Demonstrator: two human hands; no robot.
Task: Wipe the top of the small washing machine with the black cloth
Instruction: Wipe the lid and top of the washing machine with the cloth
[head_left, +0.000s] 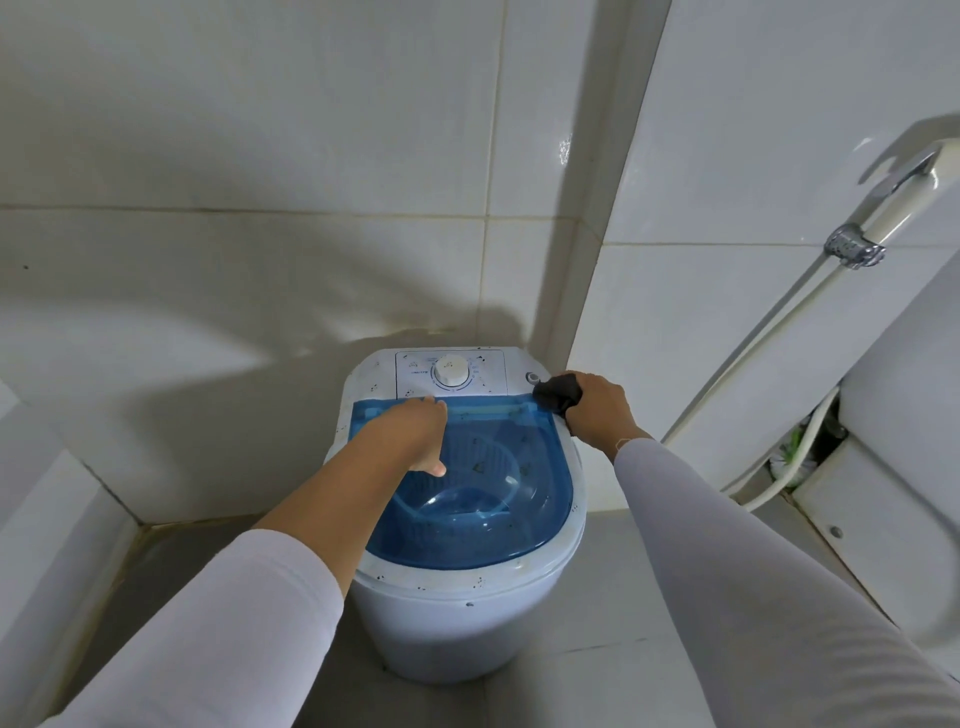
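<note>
Black cloth (557, 393): bunched in right hand (597, 408), pressed on washing machine (457, 597) top, rear right corner beside a small button (532, 378). Left hand (410, 434): flat, unclenched, on blue lid (519, 519). Dial (451, 370) behind. Machine stands in tiled corner.

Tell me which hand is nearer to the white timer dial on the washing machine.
Left. The left hand lies flat on the blue lid, fingertips just below and left of the timer dial. The right hand, holding the black cloth, is farther off at the right rear corner.
</note>
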